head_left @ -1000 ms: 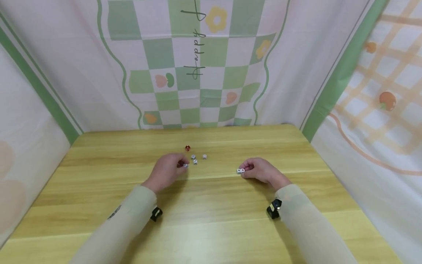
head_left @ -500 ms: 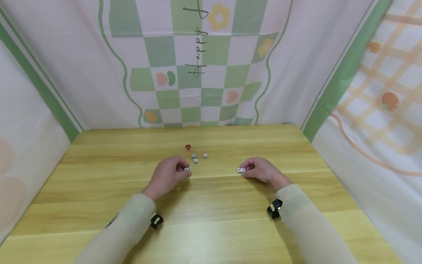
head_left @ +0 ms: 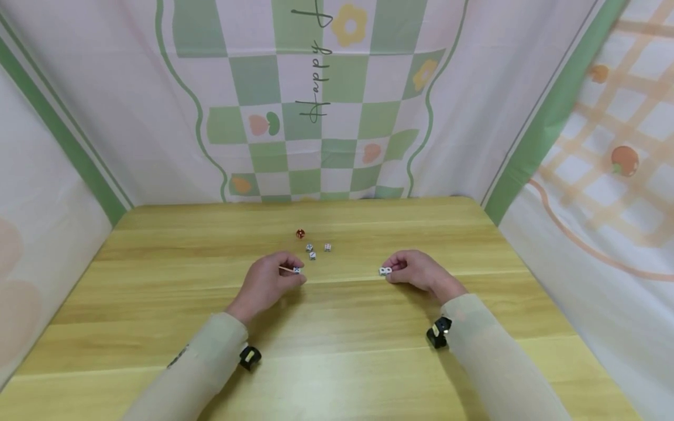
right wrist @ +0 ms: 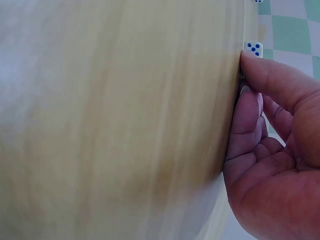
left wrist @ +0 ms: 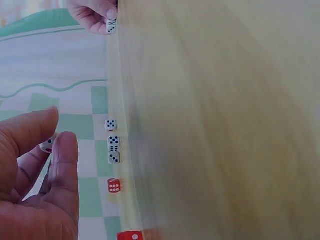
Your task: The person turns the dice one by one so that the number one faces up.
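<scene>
My left hand (head_left: 265, 280) pinches a white die (head_left: 297, 270) just above the table; in the left wrist view that die (left wrist: 48, 145) sits between thumb and fingers, partly covered. On the right, my right hand (head_left: 418, 272) grips at a pair of white dice (head_left: 385, 271) set side by side on the tabletop. Its thumb and fingertips are against the nearer die, and a five-spot face (right wrist: 253, 49) of a white die shows beyond the thumb in the right wrist view. Three loose white dice (head_left: 312, 255) lie beyond the left hand, with a red die (head_left: 300, 234) behind them.
A second red die (left wrist: 131, 235) shows at the bottom of the left wrist view. The wooden table (head_left: 337, 351) ends at a checked curtain (head_left: 337, 128) behind, with more curtain on both sides. Each wrist wears a black camera (head_left: 250, 356).
My left hand has drawn back slightly from the loose dice toward me, and the die in its fingers has turned. My right hand and its pair of dice have stayed put.
</scene>
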Motion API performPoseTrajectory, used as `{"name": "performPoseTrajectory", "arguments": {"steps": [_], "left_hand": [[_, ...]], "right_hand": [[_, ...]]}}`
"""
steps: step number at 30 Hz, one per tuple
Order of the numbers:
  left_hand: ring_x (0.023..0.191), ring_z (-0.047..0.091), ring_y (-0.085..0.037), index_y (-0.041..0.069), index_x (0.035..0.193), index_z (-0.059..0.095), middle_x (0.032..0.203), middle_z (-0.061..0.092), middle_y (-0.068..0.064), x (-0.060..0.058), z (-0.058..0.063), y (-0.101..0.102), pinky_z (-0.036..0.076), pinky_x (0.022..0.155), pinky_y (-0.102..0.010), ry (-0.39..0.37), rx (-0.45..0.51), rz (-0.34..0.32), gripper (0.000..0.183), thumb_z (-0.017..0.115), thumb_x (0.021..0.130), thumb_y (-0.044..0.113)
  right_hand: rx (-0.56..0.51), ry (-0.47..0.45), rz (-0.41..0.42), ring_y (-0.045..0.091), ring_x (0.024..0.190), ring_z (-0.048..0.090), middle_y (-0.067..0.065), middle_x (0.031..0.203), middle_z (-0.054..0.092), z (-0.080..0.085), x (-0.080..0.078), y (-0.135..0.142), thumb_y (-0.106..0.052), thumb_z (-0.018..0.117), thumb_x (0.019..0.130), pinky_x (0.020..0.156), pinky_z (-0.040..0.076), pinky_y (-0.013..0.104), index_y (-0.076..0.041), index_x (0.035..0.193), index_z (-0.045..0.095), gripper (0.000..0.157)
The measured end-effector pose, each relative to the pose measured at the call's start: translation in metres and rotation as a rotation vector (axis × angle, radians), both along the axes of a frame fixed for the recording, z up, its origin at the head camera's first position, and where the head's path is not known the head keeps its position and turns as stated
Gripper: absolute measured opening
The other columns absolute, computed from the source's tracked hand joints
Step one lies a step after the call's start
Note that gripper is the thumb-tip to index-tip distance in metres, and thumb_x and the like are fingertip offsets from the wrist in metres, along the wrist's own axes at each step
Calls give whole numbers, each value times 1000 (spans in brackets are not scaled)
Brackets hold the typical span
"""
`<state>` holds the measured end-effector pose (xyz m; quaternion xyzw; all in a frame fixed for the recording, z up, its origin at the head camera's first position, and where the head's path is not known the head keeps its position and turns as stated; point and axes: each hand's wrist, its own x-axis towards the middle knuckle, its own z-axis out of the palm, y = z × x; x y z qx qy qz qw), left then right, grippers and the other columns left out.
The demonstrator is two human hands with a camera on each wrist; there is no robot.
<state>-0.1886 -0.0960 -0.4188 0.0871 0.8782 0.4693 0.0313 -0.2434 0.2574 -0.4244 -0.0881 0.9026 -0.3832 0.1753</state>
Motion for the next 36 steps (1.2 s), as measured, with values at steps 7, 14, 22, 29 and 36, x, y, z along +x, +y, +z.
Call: {"name": "performPoseTrajectory", "arguments": {"steps": [7,14,22,29,36], "left_hand": [[102,71,-17,9,121,72,112,73,0,1,-1,1,59,87,-36,-25,33,5,28,76,96,20],[99,62,-19,10,123,71,109,70,0,3,-1,2,54,86,-36,-40,44,5,23,69,102,18],[106,70,-22,8,123,71,118,71,-4,4,-1,2,59,88,-38,-44,78,10,25,71,99,15],[103,69,-19,9,121,73,113,72,-1,4,-2,2,59,87,-36,-63,90,7,23,73,98,14],[98,63,-18,8,121,72,108,71,-1,4,-3,2,55,86,-34,-66,105,-9,23,72,98,14]], "right_hand": [[3,8,3,18,90,59,6,101,70,-1,-1,0,-11,77,93,86,48,32,-3,110,72,19],[5,21,6,17,89,59,6,100,70,-2,-2,0,-12,78,93,85,48,32,-3,109,72,19],[7,33,4,16,89,59,5,99,70,-1,-2,0,-12,78,92,86,48,32,-4,109,73,20],[4,39,6,15,89,59,6,99,70,-1,-2,-1,-12,79,91,85,48,30,-2,109,73,21],[5,38,9,15,90,59,6,99,70,0,0,0,-12,79,91,84,48,29,-2,109,73,21]]}}
